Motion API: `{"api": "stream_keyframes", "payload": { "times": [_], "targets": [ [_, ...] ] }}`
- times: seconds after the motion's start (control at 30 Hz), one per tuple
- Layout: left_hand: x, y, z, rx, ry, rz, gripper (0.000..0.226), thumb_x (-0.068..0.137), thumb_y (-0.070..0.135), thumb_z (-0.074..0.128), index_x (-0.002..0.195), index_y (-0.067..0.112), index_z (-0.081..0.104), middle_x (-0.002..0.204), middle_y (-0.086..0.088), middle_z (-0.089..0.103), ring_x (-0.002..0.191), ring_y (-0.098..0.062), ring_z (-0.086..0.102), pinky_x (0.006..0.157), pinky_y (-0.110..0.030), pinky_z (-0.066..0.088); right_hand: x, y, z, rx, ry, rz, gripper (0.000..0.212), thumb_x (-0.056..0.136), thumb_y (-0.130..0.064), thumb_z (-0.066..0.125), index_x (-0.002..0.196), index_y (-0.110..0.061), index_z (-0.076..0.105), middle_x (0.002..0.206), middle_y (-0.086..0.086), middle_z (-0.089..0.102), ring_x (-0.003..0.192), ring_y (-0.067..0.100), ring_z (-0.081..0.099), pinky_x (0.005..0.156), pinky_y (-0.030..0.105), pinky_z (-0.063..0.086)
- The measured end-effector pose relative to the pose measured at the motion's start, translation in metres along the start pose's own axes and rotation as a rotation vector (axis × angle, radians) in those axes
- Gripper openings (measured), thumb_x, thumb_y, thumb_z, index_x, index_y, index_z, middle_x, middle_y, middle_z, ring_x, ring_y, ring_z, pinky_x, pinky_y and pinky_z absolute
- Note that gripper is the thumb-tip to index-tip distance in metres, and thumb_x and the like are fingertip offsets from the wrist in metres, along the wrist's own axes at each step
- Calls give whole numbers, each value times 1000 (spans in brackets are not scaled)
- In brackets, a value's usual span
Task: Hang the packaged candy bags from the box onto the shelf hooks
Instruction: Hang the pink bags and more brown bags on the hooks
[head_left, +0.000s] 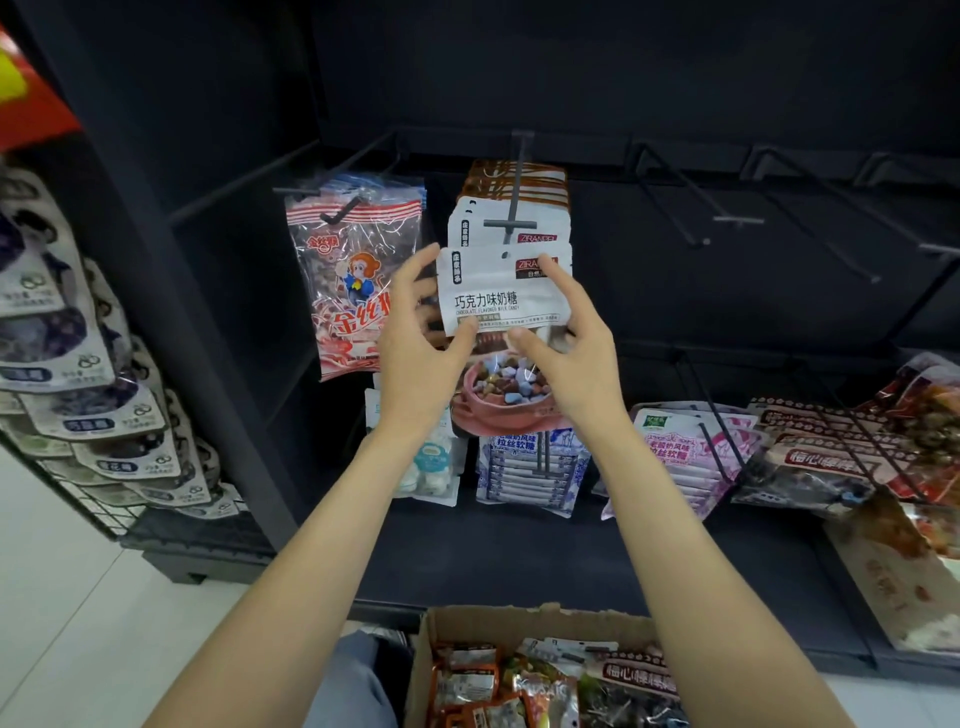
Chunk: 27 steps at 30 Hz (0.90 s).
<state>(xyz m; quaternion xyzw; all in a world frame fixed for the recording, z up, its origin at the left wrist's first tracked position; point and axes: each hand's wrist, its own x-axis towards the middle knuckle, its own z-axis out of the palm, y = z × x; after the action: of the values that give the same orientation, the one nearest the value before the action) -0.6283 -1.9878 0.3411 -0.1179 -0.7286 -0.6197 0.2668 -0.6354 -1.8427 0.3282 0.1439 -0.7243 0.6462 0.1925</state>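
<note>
Chocolate milk candy bag (501, 306) held upright before the middle shelf hook (511, 224), its hang hole just below the hook's tip and crossbar. Left hand (415, 338) grips the bag's left edge: thumb across the front lower left, fingers (421, 265) behind and beside the edge. Right hand (566, 353) pinches the right side: thumb at the front lower middle, forefinger up by the red label. Same bags already stacked on that hook behind it. Red-striped monkey candy bag (353, 280) hangs on the neighbouring hook, left. Cardboard box (431, 654) of packets below, on the floor.
</note>
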Motion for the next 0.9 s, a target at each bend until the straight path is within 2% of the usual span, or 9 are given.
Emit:
{"api": "stream_keyframes", "payload": {
  "times": [0.17,0.27,0.33,0.43,0.5,0.57,0.63,0.73,0.9],
  "targets": [
    [0,-8,-1,150,0,138,58,83,5,65,134,21,41,122,20,50,109,-5,56,89,-35,53,1,0,7,106,15,39,64,84,2,67,136,-28,46,141,-1,49,125,14,52,99,34,50],
    [5,-11,-1,193,-24,117,64,81,6,68,137,19,40,124,26,44,113,-2,52,96,-30,48,4,-3,12,146,46,71,63,84,6,65,135,-26,46,139,1,51,121,9,55,92,23,52],
    [10,-11,-1,208,-42,79,68,80,7,70,139,20,39,124,21,46,106,4,53,93,-24,48,4,0,13,108,63,63,64,85,3,65,139,-24,44,139,0,50,121,9,55,93,26,52],
    [18,-14,0,255,-54,57,68,79,7,72,138,18,40,123,18,48,101,4,54,91,-19,47,4,6,9,-252,104,-1,66,87,-16,66,143,-36,37,124,-5,52,106,8,58,88,29,53],
    [26,-18,2,306,-62,73,67,78,8,72,137,17,41,129,10,50,111,-9,54,97,-31,46,5,8,4,-591,137,-64,66,88,-23,66,144,-38,35,116,-3,47,93,10,55,71,25,49],
    [37,-21,7,375,-66,81,67,79,9,72,137,17,41,133,3,50,116,-16,53,100,-37,45,11,9,1,-805,141,-126,67,87,-23,66,145,-33,35,120,2,43,97,15,51,63,26,47],
    [48,-24,13,428,-55,87,66,79,9,72,137,16,40,135,0,48,116,-16,53,101,-23,41,22,10,1,-895,126,-122,67,87,-23,66,146,-29,35,121,5,41,101,18,49,64,28,48],
    [58,-28,20,521,-22,108,65,81,9,71,138,16,41,134,-4,45,110,-12,50,86,3,24,36,14,4,-947,115,-87,66,89,-26,64,147,-28,32,120,6,39,101,20,49,63,26,42],
    [54,-29,26,598,50,127,61,81,11,69,137,15,45,131,-10,40,111,-11,41,87,-9,26,32,17,3,-1007,144,-98,64,90,-29,62,147,-28,32,120,9,40,100,21,44,63,29,44]
  ]
}}
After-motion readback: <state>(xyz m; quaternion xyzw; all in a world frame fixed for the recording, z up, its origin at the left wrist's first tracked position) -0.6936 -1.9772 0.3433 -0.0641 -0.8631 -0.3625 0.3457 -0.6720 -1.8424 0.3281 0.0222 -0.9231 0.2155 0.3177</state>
